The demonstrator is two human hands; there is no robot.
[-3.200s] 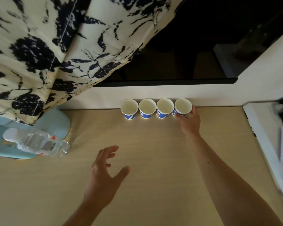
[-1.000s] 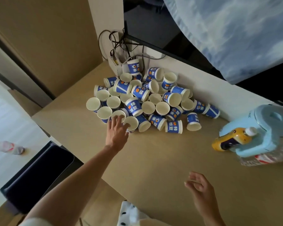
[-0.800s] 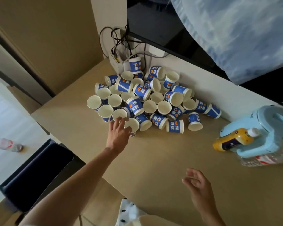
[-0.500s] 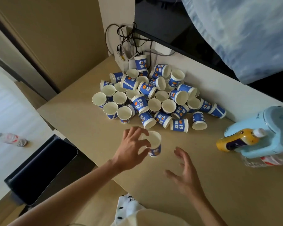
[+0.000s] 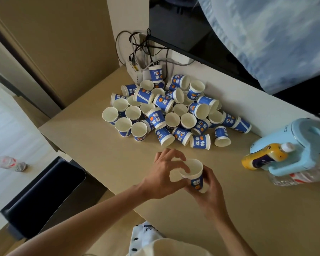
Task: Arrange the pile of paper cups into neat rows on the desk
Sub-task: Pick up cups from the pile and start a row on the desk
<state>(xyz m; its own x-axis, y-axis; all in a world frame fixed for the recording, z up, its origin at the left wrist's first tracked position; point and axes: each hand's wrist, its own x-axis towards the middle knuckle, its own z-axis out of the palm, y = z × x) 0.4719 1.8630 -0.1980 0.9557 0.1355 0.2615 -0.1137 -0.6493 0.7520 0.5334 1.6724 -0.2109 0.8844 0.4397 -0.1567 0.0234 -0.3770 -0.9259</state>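
The paper cup [image 5: 193, 173] sat between both hands above the near part of the surface [image 5: 103, 154], clear of the pile [image 5: 166, 111] heaped at the far side against the wall. The left hand [image 5: 164, 176] pinched its rim with fingers curled, while the right hand [image 5: 209, 191] cradled its lower wall from beneath; I took this for a pass from one hand to the other, so the right could carry it toward a row. The cup was blue with white lettering, white inside, mouth up and slightly tilted. A pale blue kettle [image 5: 301, 145] stood to the right, near the pile.
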